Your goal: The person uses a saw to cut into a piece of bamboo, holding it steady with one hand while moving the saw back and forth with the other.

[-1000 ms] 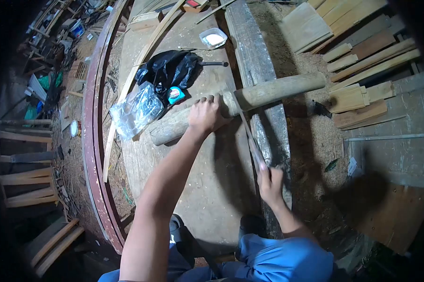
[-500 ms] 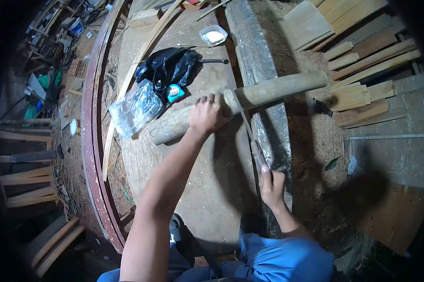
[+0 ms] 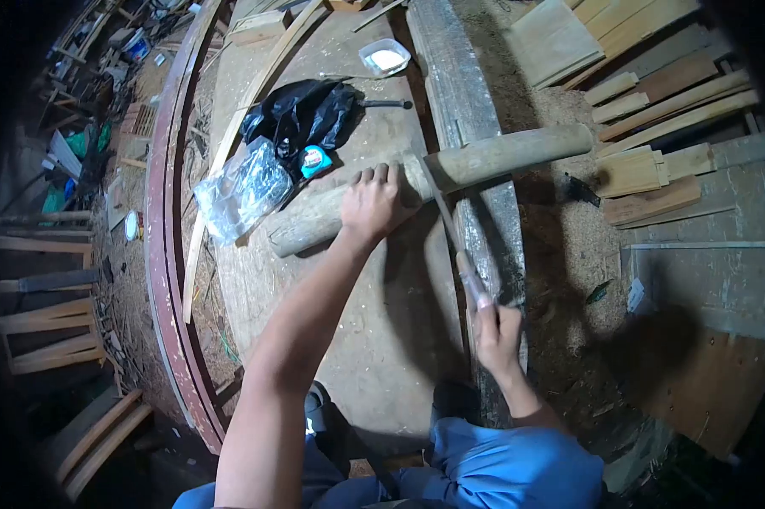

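Observation:
A round wooden log (image 3: 518, 158) lies crosswise over the bench, its right end reaching past the heavy beam. My left hand (image 3: 372, 200) is closed over the top of the log, left of its middle. My right hand (image 3: 498, 339) grips the handle of a long, narrow hand saw (image 3: 447, 217). The blade runs away from me and lies against the log just right of my left hand. A pale ring shows around the log beside the blade.
Left of the log lie a clear plastic bag (image 3: 245, 193), a black plastic bag (image 3: 302, 119) and a tape measure (image 3: 315, 161). Farther back stands a plastic tub (image 3: 384, 58) with white contents. A long curved reddish board (image 3: 163, 212) flanks the bench; planks (image 3: 645, 174) lie right.
My right hand and the saw handle have shifted slightly right. My left hand stays in place on the log.

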`<state>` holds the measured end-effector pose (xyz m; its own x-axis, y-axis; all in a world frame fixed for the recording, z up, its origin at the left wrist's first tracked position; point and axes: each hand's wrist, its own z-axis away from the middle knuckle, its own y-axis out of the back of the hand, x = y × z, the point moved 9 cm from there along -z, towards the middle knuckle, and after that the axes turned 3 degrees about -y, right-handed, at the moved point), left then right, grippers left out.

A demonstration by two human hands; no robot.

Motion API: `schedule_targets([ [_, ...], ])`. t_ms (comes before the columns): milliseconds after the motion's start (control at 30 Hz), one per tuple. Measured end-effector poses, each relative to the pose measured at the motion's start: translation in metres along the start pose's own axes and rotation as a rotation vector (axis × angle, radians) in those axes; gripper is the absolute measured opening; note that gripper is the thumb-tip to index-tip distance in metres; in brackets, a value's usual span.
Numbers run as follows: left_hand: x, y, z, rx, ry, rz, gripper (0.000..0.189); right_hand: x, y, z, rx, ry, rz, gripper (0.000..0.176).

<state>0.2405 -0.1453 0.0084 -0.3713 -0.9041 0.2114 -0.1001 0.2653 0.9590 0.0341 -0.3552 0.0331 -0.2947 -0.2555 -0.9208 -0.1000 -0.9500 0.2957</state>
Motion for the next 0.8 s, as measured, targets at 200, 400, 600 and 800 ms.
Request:
schedule_targets([
  [200,0.007,0.003,0.004,0.092,-0.086,-0.038,0.082,-0.041,-0.030,-0.098,0.094,0.178,0.190,0.065],
  [400,0.006,0.003,0.008,0.044,-0.027,0.012,0.081,-0.051,-0.010,-0.027,0.036,0.089,0.113,0.065],
  [600,0.012,0.005,0.014,0.093,-0.057,-0.006,0.081,-0.079,-0.015,-0.077,-0.020,0.103,0.247,0.064],
  [800,0.014,0.007,0.014,0.153,-0.093,-0.055,0.079,-0.078,-0.004,-0.044,-0.036,0.081,0.209,0.063],
])
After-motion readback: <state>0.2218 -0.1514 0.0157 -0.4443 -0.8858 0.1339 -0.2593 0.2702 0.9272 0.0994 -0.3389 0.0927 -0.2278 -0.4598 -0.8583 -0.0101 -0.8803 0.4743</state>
